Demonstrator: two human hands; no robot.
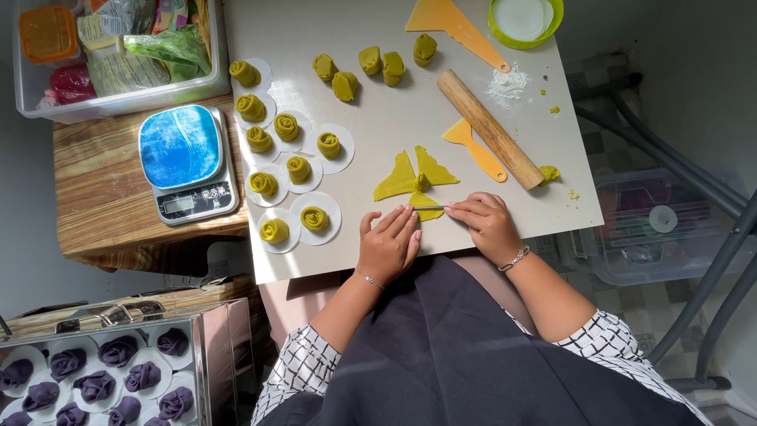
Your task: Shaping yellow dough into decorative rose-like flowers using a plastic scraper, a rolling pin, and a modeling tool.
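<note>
Two hands work the green dough piece (pixel 414 183) near the surface's (pixel 552 158) front edge: your right hand (pixel 487 225) pinches a thin tool (pixel 432 207), your left hand (pixel 389 241) lies open, fingers spread beside it. Pressing too hard could tear the thin wedges.

1 head view, steeply down, close over the white board (pixel 410 102)
</note>
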